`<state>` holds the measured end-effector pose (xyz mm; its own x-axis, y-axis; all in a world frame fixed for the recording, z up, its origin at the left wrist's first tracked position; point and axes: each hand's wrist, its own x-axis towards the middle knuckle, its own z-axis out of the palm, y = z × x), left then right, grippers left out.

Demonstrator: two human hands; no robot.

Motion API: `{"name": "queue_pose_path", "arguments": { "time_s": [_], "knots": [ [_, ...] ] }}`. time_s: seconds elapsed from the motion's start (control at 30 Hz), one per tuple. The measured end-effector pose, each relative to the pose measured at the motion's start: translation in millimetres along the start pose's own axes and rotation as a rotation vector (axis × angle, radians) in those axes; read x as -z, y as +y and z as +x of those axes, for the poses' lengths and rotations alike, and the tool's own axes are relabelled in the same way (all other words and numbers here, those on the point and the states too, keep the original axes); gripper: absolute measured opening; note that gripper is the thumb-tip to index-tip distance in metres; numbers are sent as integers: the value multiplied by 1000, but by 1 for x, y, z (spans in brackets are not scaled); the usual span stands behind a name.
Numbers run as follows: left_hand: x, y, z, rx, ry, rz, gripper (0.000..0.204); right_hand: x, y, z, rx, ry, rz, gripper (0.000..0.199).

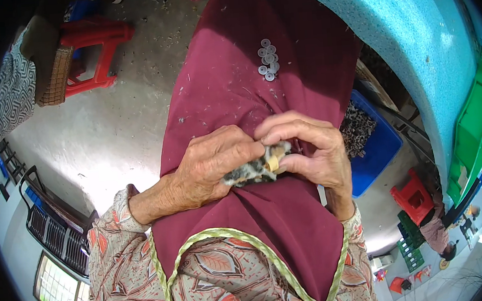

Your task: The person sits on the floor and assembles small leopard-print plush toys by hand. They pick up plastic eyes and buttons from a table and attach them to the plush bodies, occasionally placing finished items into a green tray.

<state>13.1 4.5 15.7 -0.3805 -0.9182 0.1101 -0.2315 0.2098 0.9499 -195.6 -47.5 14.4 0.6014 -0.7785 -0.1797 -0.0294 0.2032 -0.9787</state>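
Both hands meet at the middle of the frame, over a maroon cloth spread across the person's lap. The left hand is closed around a small mottled grey-and-white piece, its thumb and fingers pinching it from the left. The right hand curls in from the right, fingertips pressed on the same piece beside a small tan ring-shaped bit at its end. The two hands touch each other there, both clamped on the piece just above the cloth.

Higher up the cloth, above the hands, lies a cluster of small silver washers, well apart from the fingers; fine specks of debris are scattered over the fabric. A green braided edge trims the cloth at the lower part of the frame, over leaf-patterned sleeves.

At the upper left stands a red plastic stool on the concrete floor. A turquoise speckled counter arcs along the upper right, with a blue bin below it.
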Motion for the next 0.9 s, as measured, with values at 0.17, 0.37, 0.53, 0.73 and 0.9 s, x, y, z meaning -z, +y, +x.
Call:
{"name": "queue_pose_path", "arguments": {
  "time_s": [0.17, 0.37, 0.53, 0.73, 0.9],
  "knots": [
    [4, 8, -6, -171, 62, 97, 33, -11, 2, -8, 124, -56, 15, 20],
    [18, 19, -21, -275, 48, 271, 31, -37, -15, -18, 277, 30, -15, 19],
    [25, 24, -29, -309, 29, 251, 27, -45, -19, -21, 394, 41, -87, 23],
    [32, 26, -38, -349, -62, 323, 28, -48, -20, -25, 475, 26, -199, 23],
    [34, 28, -43, -411, -50, 364, 28, -49, -22, -27, 476, -27, -263, 26]
  ]
}}
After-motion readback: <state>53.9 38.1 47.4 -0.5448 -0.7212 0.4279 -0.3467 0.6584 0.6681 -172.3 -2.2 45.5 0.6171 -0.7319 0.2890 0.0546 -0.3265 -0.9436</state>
